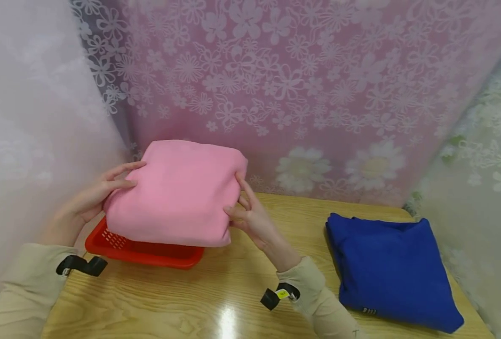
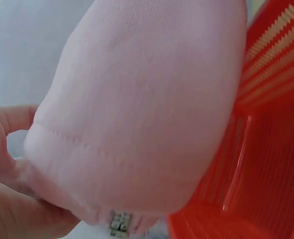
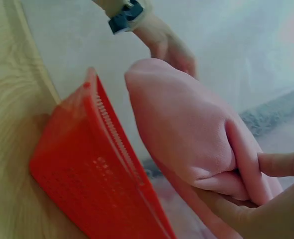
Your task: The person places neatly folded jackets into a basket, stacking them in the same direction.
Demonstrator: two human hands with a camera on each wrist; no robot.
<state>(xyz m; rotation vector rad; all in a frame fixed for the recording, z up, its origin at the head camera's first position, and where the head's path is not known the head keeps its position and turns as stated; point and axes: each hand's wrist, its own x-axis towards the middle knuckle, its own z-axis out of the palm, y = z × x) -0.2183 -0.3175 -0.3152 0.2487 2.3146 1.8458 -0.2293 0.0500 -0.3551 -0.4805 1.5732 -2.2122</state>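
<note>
A folded pink garment (image 1: 178, 193) is held up between both hands, above a red plastic basket (image 1: 148, 254). My left hand (image 1: 102, 190) grips its left side, fingers on top. On the right side, my right hand (image 1: 252, 216) pinches the folded edge between thumb and fingers. The left wrist view shows a stitched seam and a small printed tag on the pink garment (image 2: 137, 109). In the right wrist view, a gap separates the garment (image 3: 182, 119) from the basket's rim (image 3: 117, 134). Much of the basket's inside is hidden under the garment in the head view.
A folded blue garment (image 1: 394, 268) lies on the right of the wooden table (image 1: 233, 292). Floral curtains (image 1: 275, 94) hang behind the table and on both sides. Each sleeve carries a black wrist strap.
</note>
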